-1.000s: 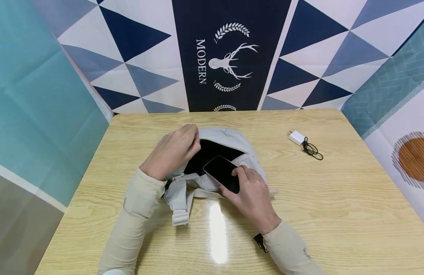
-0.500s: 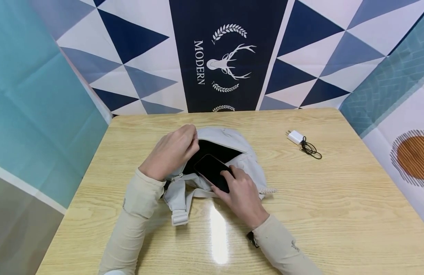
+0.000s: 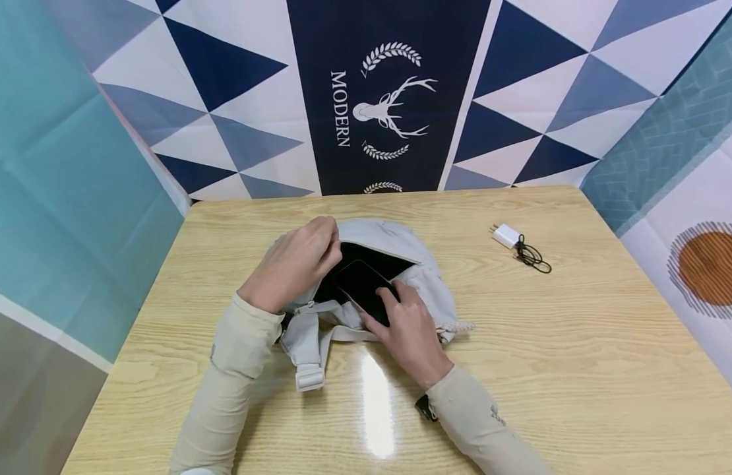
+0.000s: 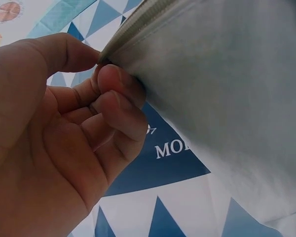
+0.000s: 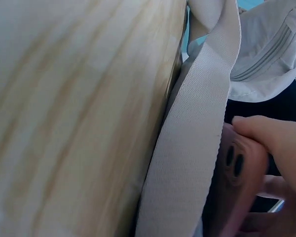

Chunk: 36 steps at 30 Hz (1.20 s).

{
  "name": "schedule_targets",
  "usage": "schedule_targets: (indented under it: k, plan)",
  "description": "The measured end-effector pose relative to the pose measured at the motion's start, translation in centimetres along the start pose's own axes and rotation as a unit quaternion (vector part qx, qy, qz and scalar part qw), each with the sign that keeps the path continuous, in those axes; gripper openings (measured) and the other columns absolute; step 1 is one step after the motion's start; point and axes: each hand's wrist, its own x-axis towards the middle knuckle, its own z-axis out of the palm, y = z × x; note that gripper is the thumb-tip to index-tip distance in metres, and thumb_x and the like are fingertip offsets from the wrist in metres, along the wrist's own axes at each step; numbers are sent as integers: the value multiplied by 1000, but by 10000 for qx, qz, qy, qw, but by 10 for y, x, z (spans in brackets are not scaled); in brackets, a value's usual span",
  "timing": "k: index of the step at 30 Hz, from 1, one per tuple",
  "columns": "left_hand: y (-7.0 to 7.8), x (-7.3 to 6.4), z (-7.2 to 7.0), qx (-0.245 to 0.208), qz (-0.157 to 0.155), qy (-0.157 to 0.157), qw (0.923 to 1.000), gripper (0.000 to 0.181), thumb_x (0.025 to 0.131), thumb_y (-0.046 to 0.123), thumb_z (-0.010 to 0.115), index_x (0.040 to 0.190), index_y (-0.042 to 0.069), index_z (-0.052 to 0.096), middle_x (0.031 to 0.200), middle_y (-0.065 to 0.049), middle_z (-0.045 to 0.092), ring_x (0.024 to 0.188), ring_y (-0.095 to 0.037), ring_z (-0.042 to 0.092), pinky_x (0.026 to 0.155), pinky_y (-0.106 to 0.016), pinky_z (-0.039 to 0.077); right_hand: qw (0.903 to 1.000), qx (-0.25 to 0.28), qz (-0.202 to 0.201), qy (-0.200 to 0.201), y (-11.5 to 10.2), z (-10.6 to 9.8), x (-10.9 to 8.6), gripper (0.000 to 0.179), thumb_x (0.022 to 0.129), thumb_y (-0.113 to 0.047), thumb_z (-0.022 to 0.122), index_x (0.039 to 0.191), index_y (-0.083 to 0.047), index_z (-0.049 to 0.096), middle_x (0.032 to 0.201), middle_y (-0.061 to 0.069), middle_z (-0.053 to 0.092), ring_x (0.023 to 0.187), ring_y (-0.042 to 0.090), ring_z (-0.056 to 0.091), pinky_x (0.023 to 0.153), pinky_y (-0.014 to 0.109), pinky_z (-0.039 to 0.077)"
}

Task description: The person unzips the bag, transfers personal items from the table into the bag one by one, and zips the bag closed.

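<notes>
A pale grey bag (image 3: 428, 284) lies on the table with its zipped mouth spread apart, showing a black inside. My left hand (image 3: 297, 260) pinches the zipper edge of the bag between thumb and fingers, holding the fabric (image 4: 217, 98) up, as the left wrist view shows. In my right hand (image 3: 410, 330) is a smartphone (image 3: 361, 284), gripped by its lower end, screen up, its far end over the dark opening. The right wrist view shows the phone's pink back (image 5: 244, 173) with camera lenses, beside the bag's strap (image 5: 192, 123).
A white charger plug (image 3: 506, 235) with a coiled black cable (image 3: 531, 256) lies at the right rear of the wooden table (image 3: 550, 363). The bag's strap buckle (image 3: 309, 377) hangs toward the front. A patterned cloth (image 3: 390, 112) stands behind the table.
My right hand has moved the phone left and slightly up, further over the bag's opening. My left hand keeps its pinch on the bag's edge.
</notes>
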Motion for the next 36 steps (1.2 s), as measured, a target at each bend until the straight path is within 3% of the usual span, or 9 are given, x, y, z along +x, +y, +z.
schedule_targets:
  k: [8,17,26,32,36]
  plan:
    - [0,-1,0,-58,70,28,10000,17,101,10,45,85,7,52,76,-2,45,57,-15,43,51,-28,40,9980,-281,-334,-456,2,-11,-15,50,87,-29,77,124,1,62,132,28,54,123,42,51,100,50,45]
    - [-2,-1,0,-91,103,19,9999,18,101,10,43,85,9,50,76,-1,43,57,-14,42,50,-28,38,9980,-429,-329,-341,3,-28,-41,43,82,-23,82,117,-3,68,129,26,56,112,42,55,90,50,50]
    - [0,-1,-2,-8,84,-2,10000,16,101,10,44,87,8,52,78,-1,45,58,-14,44,51,-28,40,9939,-638,-851,-284,7,-30,-29,36,82,-25,83,111,-5,71,114,22,66,99,41,61,87,47,52]
    - [3,0,-3,84,175,17,9998,17,101,9,44,87,6,53,77,-2,46,55,-14,44,49,-26,40,9814,-1069,-1583,-190,8,-30,-17,26,82,-14,81,104,-3,71,101,19,68,88,37,63,76,43,55]
    - [3,-1,-3,95,131,17,9999,16,101,9,45,87,6,53,77,-2,46,55,-14,44,49,-26,40,9751,-1258,-1827,-29,9,-27,-9,23,84,-17,80,99,-3,70,94,16,69,83,35,63,68,41,55]
